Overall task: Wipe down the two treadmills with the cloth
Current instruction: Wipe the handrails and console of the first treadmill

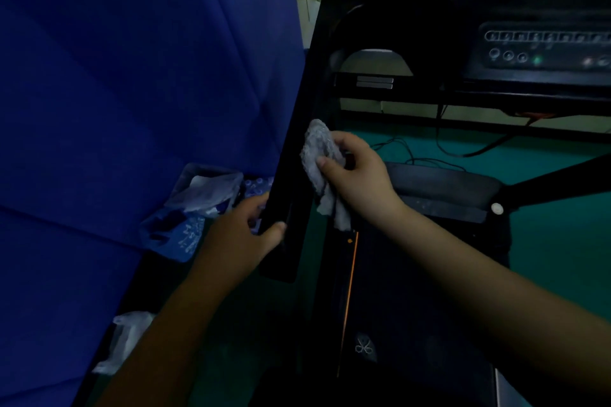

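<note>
Against the treadmill's slanted black upright [299, 129], my right hand [357, 175] bunches the grey cloth [319, 149], thumb and fingers curled around it, pressing it to the bar's inner face; lower down, my left hand [244, 235] grips the same upright's bottom end, beside a blue curtain [132, 76]

Cloth [320, 155] right of upright [299, 129]

A: What fills the left?
B: A big blue fabric sheet [132, 92], with a clear plastic-wrapped pack of bottles [198, 208] near its lower edge.
A: Farther right?
B: Black cables [439, 145] trailing over green floor [545, 235].
</note>
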### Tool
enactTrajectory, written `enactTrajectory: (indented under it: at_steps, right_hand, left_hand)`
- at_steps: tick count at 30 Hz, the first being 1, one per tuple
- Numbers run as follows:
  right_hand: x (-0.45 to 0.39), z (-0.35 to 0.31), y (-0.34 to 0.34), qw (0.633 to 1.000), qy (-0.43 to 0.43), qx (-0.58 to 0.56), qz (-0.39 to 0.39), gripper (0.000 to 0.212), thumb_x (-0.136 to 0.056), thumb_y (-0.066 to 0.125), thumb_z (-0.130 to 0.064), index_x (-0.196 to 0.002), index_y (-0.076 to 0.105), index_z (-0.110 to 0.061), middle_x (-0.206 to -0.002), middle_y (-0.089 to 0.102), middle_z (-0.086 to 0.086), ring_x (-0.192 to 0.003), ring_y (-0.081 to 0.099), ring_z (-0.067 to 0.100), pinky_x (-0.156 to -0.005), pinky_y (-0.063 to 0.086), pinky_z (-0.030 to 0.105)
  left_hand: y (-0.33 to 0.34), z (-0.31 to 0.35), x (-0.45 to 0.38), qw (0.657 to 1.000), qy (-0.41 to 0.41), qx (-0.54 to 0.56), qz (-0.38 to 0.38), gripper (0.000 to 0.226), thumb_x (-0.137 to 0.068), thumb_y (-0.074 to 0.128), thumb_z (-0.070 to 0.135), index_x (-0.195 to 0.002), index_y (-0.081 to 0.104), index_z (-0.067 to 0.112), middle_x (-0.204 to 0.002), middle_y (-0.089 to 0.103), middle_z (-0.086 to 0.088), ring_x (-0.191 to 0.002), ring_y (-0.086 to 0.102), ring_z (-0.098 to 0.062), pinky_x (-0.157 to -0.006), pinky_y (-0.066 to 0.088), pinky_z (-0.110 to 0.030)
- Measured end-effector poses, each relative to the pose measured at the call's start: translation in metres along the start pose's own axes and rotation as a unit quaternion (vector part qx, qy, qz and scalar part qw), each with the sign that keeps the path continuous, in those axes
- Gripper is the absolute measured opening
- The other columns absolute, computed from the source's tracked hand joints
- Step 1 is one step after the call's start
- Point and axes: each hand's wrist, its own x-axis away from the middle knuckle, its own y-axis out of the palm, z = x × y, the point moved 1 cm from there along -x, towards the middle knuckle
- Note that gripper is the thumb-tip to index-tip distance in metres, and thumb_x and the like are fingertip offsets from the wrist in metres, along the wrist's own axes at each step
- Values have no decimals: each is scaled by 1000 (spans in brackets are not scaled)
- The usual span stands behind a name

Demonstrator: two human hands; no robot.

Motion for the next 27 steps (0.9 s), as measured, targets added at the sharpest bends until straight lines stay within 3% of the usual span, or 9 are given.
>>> enactTrajectory:
  at_steps: [3,6,8,10,14,17,20,25,27]
  right_hand:
    - [5,-20,4,998,-45,-25,39,25,-81,73,-15,-92,54,-27,-94,57,-14,-88,54,1,-79,41,11]
    - [5,-34,18,994,-64,-51,69,24,-79,76,-17,-92,56,-21,-92,61,-7,-86,58,7,-79,47,19]
    - [5,-37,31,993,-63,-75,62,22,-83,71,-18,-101,60,-21,-102,65,-3,-95,63,10,-87,52,28]
    - [3,-41,45,992,-78,-89,46,24,-88,61,-19,-111,61,-26,-114,66,0,-107,62,11,-98,50,34]
    - [9,-39,68,992,-95,-67,51,29,-95,51,-5,-121,62,-8,-122,65,7,-116,59,13,-104,46,32]
    - [28,-23,87,987,-71,-25,140,27,-93,55,-6,-117,64,-15,-115,67,1,-109,62,11,-99,50,34]
    - [55,-1,105,970,-23,78,229,28,-90,60,-16,-115,64,-29,-115,60,-11,-111,58,5,-100,48,36]
    - [84,6,130,960,36,22,276,30,-96,53,-18,-125,57,-21,-117,64,-8,-104,60,-6,-89,47,11]
    - [84,6,135,953,44,27,297,28,-97,50,-18,-124,56,-20,-115,64,-11,-99,59,-12,-83,43,4]
  left_hand:
    - [-17,26,-6,993,58,60,85,20,-96,54,25,-109,66,34,-101,65,16,-93,60,2,-80,48,-17]
    - [-20,54,-12,973,70,217,39,26,-101,41,33,-94,66,38,-101,71,11,-94,67,-6,-84,54,-29]
    - [-18,57,-22,960,82,268,-1,30,-100,40,43,-105,66,30,-106,72,4,-100,67,-13,-91,53,-40]
    - [-20,54,-35,946,94,309,15,33,-96,45,43,-114,63,23,-109,70,-2,-102,67,-19,-93,52,-45]
    - [-31,25,-72,880,69,470,-3,19,-98,50,15,-112,62,19,-104,72,-10,-92,71,-23,-82,57,-41]
    - [-39,-22,-93,872,89,481,16,25,-98,52,16,-121,60,22,-106,71,-6,-91,70,-21,-72,56,-35]
    - [-34,-75,-98,875,74,478,24,24,-99,52,21,-121,58,26,-112,69,-3,-101,67,-23,-86,54,-41]
    - [8,-124,-68,883,55,466,-18,20,-99,47,15,-107,58,30,-110,66,2,-106,62,-20,-92,49,-36]
    - [30,-130,-49,887,88,451,-52,24,-101,45,16,-121,55,23,-123,62,-2,-118,57,-21,-99,44,-34]
